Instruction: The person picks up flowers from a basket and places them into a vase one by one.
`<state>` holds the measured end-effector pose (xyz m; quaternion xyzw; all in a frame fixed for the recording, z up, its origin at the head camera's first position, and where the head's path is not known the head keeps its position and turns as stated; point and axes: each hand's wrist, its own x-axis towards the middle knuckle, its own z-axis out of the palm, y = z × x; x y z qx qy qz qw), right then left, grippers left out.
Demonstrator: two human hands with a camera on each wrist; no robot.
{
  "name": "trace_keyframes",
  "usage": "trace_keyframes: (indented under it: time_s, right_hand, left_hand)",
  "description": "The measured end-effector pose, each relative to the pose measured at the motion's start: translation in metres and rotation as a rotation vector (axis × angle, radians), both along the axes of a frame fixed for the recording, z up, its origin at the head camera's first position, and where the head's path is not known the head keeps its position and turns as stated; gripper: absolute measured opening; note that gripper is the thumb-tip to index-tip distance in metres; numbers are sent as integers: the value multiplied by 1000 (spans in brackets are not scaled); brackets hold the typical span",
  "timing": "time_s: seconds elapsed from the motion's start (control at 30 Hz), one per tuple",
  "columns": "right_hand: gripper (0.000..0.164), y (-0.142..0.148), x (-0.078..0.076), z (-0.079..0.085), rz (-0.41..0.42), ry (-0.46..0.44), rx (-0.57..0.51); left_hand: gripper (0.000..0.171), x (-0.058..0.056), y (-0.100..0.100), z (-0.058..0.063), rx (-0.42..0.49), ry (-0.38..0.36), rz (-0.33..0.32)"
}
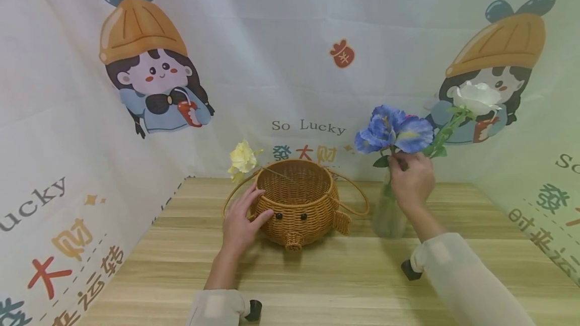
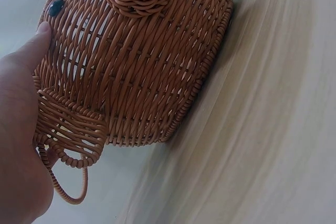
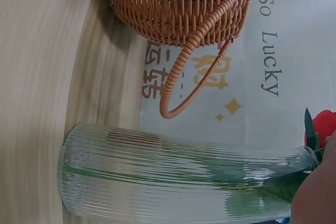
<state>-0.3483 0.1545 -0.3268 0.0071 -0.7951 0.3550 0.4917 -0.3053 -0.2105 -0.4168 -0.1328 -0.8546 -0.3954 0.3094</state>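
A round wicker basket (image 1: 294, 225) with button eyes and a snout stands mid-table. Against its left side rests my left hand (image 1: 240, 220), thumb extended near one eye and fingers spread toward the rim; the left wrist view shows the thumb beside a woven ear (image 2: 73, 124). A yellow flower (image 1: 243, 157) leans out over the rim, its thin stem inside. To the right, my right hand (image 1: 413, 177) pinches the stem of a blue flower (image 1: 394, 130) just above a ribbed clear glass vase (image 3: 173, 177). The fingertips are partly hidden in the right wrist view.
A white flower (image 1: 477, 98) on a leafy stem leans right from the vase, and a red flower (image 3: 325, 124) shows at its mouth. The basket's looped handle (image 3: 181, 74) hangs toward the vase. A printed cloth (image 1: 272, 64) closes off the wooden table's (image 1: 344, 286) back and sides.
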Motion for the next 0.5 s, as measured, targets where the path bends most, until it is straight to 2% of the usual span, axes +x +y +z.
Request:
trace_keyframes:
  time_s: [0.27,0.5]
  right_hand:
    - [15,-1,2,-1,3,47,16]
    - [16,-3,-3,4,-53,-34,16]
  left_hand:
    - [51,0,-1,1,-3,-13,-1]
    - [51,0,1,1,3,-2,0]
